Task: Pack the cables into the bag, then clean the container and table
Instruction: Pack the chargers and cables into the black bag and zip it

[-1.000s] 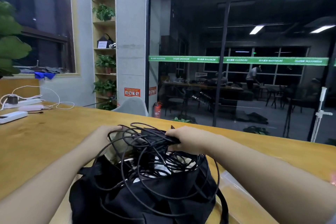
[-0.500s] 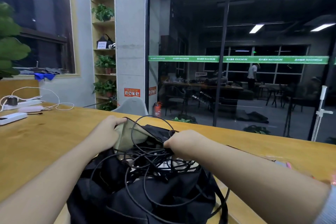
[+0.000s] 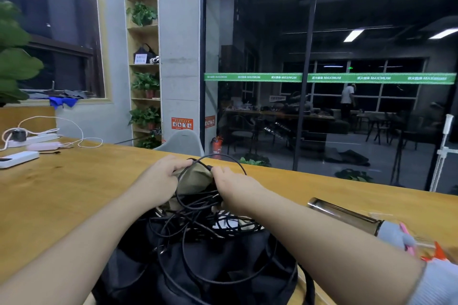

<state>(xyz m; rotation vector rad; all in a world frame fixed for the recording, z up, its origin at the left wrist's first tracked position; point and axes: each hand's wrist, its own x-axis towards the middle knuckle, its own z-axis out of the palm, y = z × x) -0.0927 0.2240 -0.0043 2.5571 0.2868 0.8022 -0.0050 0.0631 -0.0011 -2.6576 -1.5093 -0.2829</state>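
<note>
Wooden table (image 3: pixel 74 195) ran along a glass partition, with a dim office behind it. Black bag (image 3: pixel 203 270) sat at the near edge with its mouth facing up and away, tan lining showing at the far lip.

Black cables (image 3: pixel 205 220) lay as one loose tangle, mostly in the mouth, with several loops draped over the near side of the bag and one loop standing above the far rim. No single long axis; it was a heap.

Left hand (image 3: pixel 158 178) gripped the far-left rim of the bag, fingers curled on the lining edge. Right hand (image 3: pixel 233 188) was at the far-right of the mouth, fingers curled down into the tangle, probably pinching a strand, but its fingertips were hidden. Both hands were at the far rim, so the spilled loops lay toward the body, under the forearms. Right hand looked nearer to them.

Judgement: packing was partly done; the outer loops needed gathering inward and pushing down, and could snag on the bag strap.

Clear container (image 3: pixel 347 215) lay on its side on the table, right of the bag. Contents unreadable. Power strip (image 3: pixel 34 137) and white cords sat far left, well apart.
</note>
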